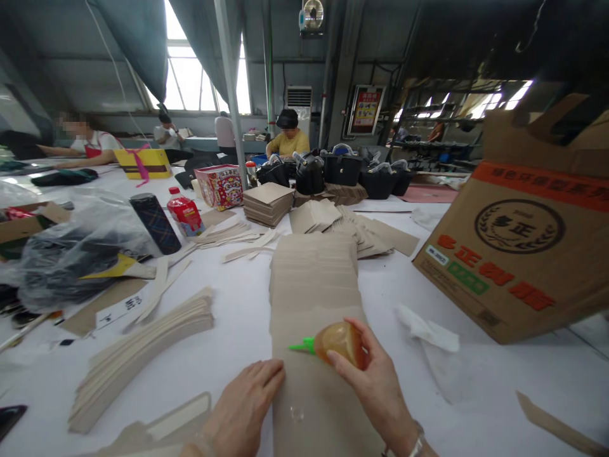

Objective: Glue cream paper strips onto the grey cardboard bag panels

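Note:
My right hand point(375, 387) is closed around a squeeze glue bottle point(340, 343) with amber contents. Its green nozzle points left over the overlapping row of grey-beige cardboard sheets point(314, 279) that runs away from me. A small clear wet-looking spot point(297, 414) shows on the nearest sheet. My left hand point(247, 403) lies palm down with its fingers side by side, their tips at the left edge of that sheet; nothing shows in its grasp. Left of it, a fanned pile of curved card strips point(147, 355) rests on the white table, with a cut card piece point(176, 419) nearer me.
A large carton point(518, 254) stands tilted at the right, by a crumpled white tissue point(431, 330). Farther back are stacked cardboard sheets point(268, 204), black bags point(342, 168) and a red bottle point(185, 212). Plastic wrapping point(85, 247) covers the left. Several people sit beyond.

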